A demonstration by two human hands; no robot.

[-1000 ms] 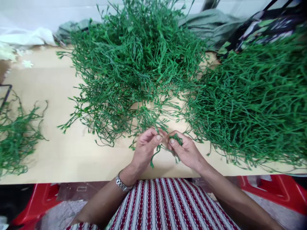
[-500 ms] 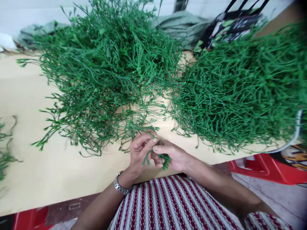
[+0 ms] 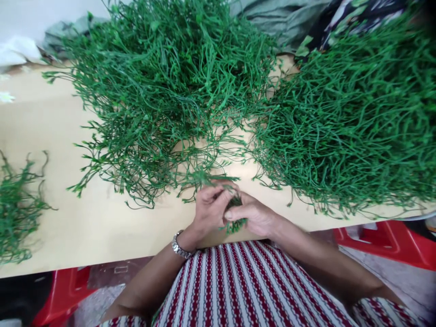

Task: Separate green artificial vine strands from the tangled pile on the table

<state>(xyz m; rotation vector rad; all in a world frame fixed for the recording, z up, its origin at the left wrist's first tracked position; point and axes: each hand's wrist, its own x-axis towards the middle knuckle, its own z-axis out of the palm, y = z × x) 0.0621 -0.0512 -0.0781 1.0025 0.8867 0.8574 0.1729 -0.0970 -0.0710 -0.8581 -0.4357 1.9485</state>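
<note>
1. The hands come together at the near edge of the middle heap of green stems (image 3: 163, 86).
2. Right hand (image 3: 260, 217): clasped around a small green bunch (image 3: 235, 225), nearside of that heap.
3. Left hand (image 3: 211, 206): curled against the right, exact grip hidden.
4. Left of the heap, well apart: a smaller pile (image 3: 17, 209) on the desk (image 3: 102, 236).

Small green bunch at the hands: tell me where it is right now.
In the head view, the small green bunch is just right of centre, below the middle, held in the right hand beside the left hand, near the striped garment.
</note>
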